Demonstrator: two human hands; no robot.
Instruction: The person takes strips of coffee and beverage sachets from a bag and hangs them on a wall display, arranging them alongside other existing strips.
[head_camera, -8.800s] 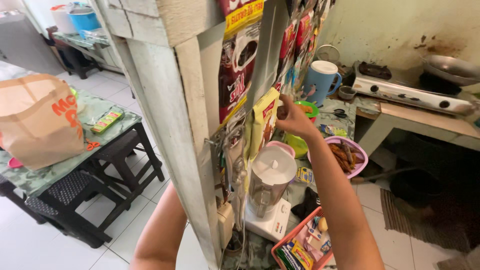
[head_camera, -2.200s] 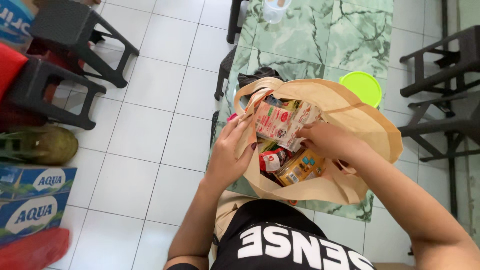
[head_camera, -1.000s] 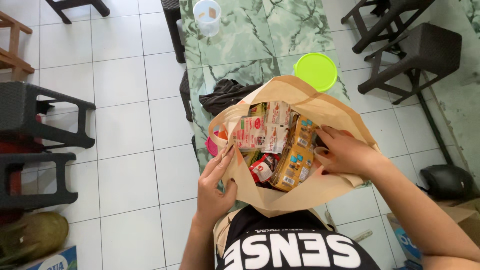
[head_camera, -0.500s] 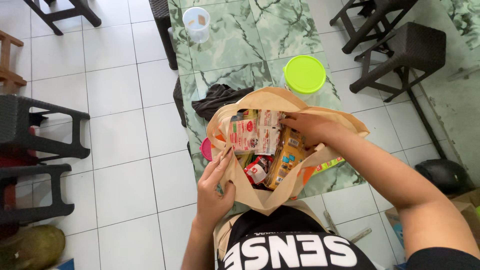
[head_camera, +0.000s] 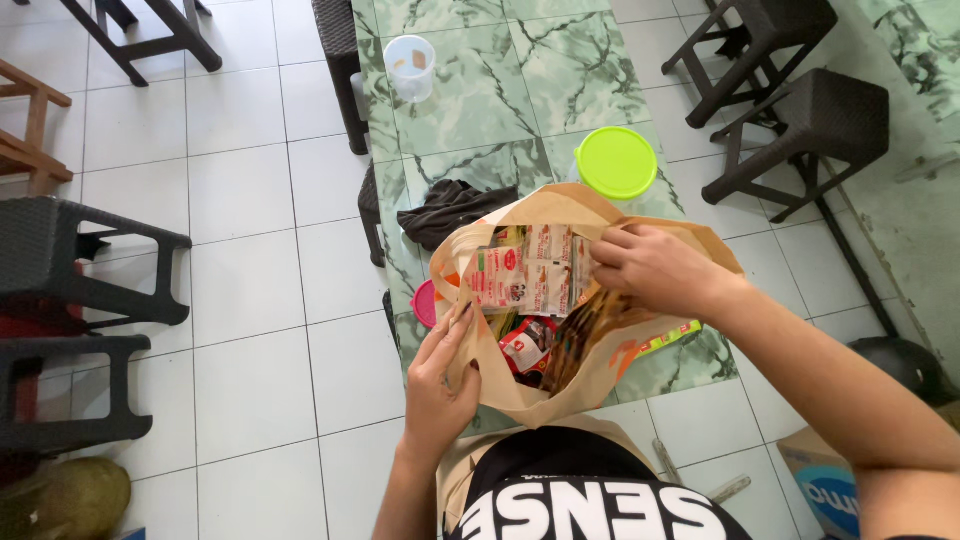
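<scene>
We look down on a green marbled table (head_camera: 560, 70) running away from us over white floor tiles (head_camera: 240, 190), with dark stools (head_camera: 800, 130) on both sides. Near its closest edge stands an open brown paper bag (head_camera: 570, 385), orange marks on its side. Our left hand (head_camera: 440, 385) pinches the bag's near-left rim between thumb and fingers, holding the mouth wide. Our right hand (head_camera: 655, 270) reaches over the far-right rim, fingers curled onto a strip of red-and-white sachets (head_camera: 525, 280) standing upright inside; whether it actually grips them we cannot tell. Below that hand lie a red packet (head_camera: 525, 345) and brown striped sachets (head_camera: 585, 335). Beyond the bag sit a dark crumpled cloth (head_camera: 450, 205), a round lime-green lid (head_camera: 616, 162), and farther off a clear plastic cup (head_camera: 410, 67).
</scene>
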